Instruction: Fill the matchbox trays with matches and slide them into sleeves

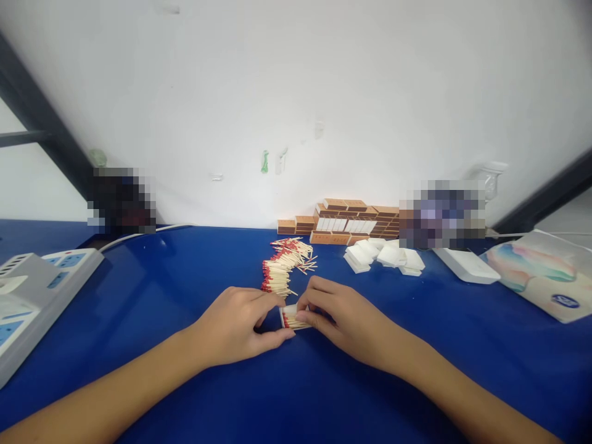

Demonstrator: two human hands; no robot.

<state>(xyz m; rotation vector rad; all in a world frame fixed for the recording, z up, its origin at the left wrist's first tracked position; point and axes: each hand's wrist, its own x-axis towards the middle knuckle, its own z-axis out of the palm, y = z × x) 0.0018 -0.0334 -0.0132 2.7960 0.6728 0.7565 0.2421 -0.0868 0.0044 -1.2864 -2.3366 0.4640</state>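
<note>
A small white matchbox tray (282, 318) lies on the blue table between my hands, holding red-tipped matches (290, 321). My left hand (235, 324) grips the tray's left end, thumb on the near side and fingers on the far side. With fingertips and thumb pinched together, my right hand (345, 314) is at the tray's right part, touching the matches there and hiding that end. Just beyond the tray, a curved pile of loose matches (277, 275) spreads over the tabletop, most of its red heads facing left.
Brown matchboxes (337, 238) are stacked against the wall. Several white trays (358, 255) lie in front of them. Farther right are a white box-like object (467, 265) and a soft printed pack (546, 277). A power strip (69, 271) with a cable (139, 234) lies at left.
</note>
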